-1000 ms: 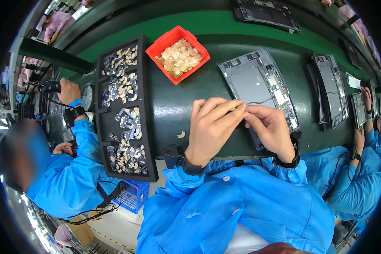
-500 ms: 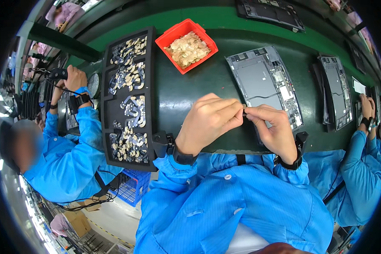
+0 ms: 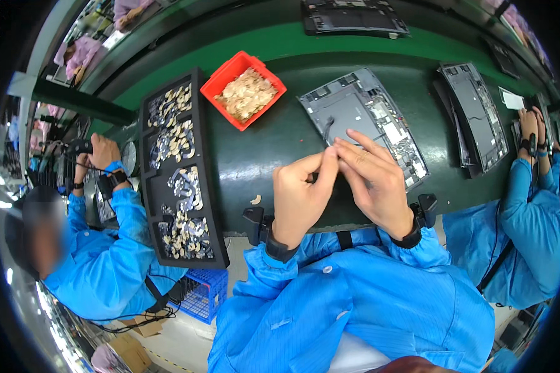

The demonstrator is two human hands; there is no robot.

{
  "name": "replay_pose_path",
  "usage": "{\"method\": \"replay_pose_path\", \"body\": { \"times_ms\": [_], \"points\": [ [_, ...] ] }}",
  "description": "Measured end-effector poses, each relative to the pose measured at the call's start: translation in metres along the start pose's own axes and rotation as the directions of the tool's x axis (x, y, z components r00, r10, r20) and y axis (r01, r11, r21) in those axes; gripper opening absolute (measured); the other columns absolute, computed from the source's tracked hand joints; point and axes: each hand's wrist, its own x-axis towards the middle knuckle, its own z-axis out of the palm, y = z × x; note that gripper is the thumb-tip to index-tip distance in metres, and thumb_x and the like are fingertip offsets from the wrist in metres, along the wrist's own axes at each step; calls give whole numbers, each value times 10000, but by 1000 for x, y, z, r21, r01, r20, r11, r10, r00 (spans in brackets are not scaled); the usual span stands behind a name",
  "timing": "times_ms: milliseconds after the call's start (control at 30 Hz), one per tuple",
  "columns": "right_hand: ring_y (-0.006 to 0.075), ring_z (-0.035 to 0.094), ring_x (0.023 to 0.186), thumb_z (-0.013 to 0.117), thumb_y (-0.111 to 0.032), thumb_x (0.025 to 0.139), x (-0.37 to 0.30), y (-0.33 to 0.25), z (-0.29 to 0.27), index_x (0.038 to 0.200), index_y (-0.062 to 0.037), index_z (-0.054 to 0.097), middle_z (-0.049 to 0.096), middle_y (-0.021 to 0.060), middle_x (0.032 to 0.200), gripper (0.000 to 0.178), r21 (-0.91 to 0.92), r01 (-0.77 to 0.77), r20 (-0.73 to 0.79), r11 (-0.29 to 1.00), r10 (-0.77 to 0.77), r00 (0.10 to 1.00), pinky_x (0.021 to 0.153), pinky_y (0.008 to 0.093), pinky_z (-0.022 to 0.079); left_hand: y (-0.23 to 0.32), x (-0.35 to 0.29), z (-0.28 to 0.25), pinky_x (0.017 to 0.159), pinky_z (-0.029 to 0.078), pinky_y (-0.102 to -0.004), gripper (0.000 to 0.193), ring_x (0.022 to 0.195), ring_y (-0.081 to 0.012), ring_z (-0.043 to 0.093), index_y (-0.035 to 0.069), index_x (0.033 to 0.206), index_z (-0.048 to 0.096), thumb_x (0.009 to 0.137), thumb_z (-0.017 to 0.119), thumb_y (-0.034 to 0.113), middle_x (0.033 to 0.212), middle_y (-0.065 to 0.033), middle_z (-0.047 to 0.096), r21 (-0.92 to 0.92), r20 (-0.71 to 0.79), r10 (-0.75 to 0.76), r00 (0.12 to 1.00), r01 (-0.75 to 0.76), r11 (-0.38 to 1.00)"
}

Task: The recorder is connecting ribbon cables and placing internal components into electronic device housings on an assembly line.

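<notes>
A short dark strip like a flex cable [image 3: 328, 126], slightly blurred, sticks up from the fingertips of my left hand [image 3: 302, 196], whose thumb and forefinger pinch it. My right hand [image 3: 374, 180] meets it there, forefinger and thumb drawn together at the strip's lower end and the other fingers extended; whatever sits between those tips is hidden. Both hands are above the near edge of an opened grey device casing [image 3: 348, 105], which shows circuit boards along its right side. On the bench left of my left hand lies a small tan flake [image 3: 256, 199].
A black compartment tray [image 3: 214, 211] at left holds many dark flex parts with tan pieces. Behind it stands a red bin [image 3: 242, 59] of tan flakes. More casings lie at right [image 3: 476, 105] and at the back [image 3: 354, 18]. Co-workers in blue [image 3: 106, 248] sit either side.
The view has shifted. My hands have turned so the dark strip now shows above the fingertips, and my right fingers have spread more. A tan flake now shows on the bench by my left wrist.
</notes>
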Motion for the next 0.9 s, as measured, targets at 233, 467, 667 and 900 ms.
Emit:
{"method": "replay_pose_path", "body": {
  "times_ms": [233, 467, 667, 900],
  "points": [
    [169, 731, 993, 666, -130, 1062, -19, 16, -24, 1192, 74, 752, 791, 123, 1052, 257, 804, -525, 341, 278, 508, 791, 946, 313, 565, 9, -9, 16, 748, 558, -374, 192, 688, -351, 708, -26, 983, 772, 980, 730, 161, 794, -230, 720, -44, 370, 230, 900, -230, 972],
    [101, 645, 777, 665, -91, 1047, -90, 34, -82, 1214, 77, 699, 703, 47, 851, 239, 814, -381, 26, 439, 628, 778, 739, 250, 498, -2, 75, 46, 1028, 537, -458, 425, 1193, -422, 679, -49, 1236, 710, 939, 759, 251, 1298, -243, 708, 335, 292, 507, 811, -584, 740],
    [103, 667, 741, 720, -76, 1012, -172, 31, -87, 1155, 26, 707, 727, 41, 852, 176, 783, -580, 228, 224, 764, 603, 716, 245, 514, -16, 123, 61, 1015, 526, -521, 1128, 1230, -430, 650, -23, 1515, 526, 765, 748, 790, 1303, -271, 680, 766, 288, 151, 946, -322, 556],
    [100, 683, 724, 761, -50, 977, -170, 32, -105, 1107, 46, 778, 766, 67, 886, 162, 659, -659, 38, 361, 860, 509, 685, 249, 523, 8, 0, 19, 703, 560, -416, 835, 781, -297, 742, -30, 1341, 616, 817, 862, 572, 835, -197, 747, 755, 250, -243, 937, -32, 656]
  ]
}}
